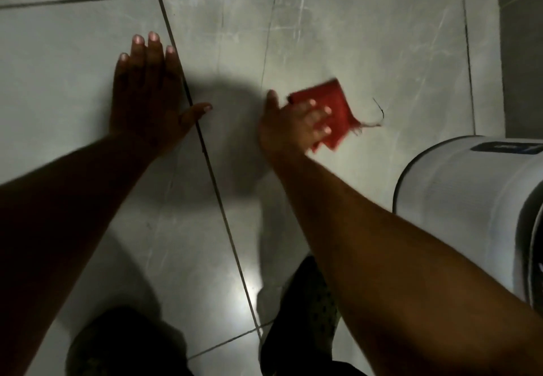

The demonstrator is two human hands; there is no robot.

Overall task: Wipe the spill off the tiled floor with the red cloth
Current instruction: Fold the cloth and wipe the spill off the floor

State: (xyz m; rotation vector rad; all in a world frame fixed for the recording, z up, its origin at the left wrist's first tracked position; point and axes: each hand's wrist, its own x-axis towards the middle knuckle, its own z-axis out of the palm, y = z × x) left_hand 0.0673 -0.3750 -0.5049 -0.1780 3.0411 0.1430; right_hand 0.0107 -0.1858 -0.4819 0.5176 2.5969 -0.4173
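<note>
Down on the floor (pixel 367 37), I count two hands, one cloth and one white bin. My left hand (pixel 147 93) lies flat on the tiles, fingers (pixel 152 52) stretched out together and pointing far, thumb spread to the right and crossing a dark grout line (pixel 205 146); it holds nothing. My right hand (pixel 293 129) presses down on the cloth (pixel 329 111), fingers spread wide over its near left part rather than curled round it, thumb sticking out to the far left, off the fabric. This hand and the cloth are blurred.

That cloth is red, folded to a rough square, and sits flat on the big grey tile right of the grout line. Its far corner and right edge show clear of my fingers. A frayed thread (pixel 373 123) trails from its right corner onto the tile, ending in a thin dark strand.

I cannot make out any spill on the tile; faint pale streaks show further away, and a bright glare sits near me beside the grout line.

Four tiles meet in view: one long grout line runs diagonally from far left to near centre, another crosses it at the far edge. Bare tile lies far of the cloth and between my hands. To the right, room is tighter: the bin (pixel 470 199) stands near right, close to my right forearm. Beyond it a darker strip (pixel 520 52) edges the floor.
</note>
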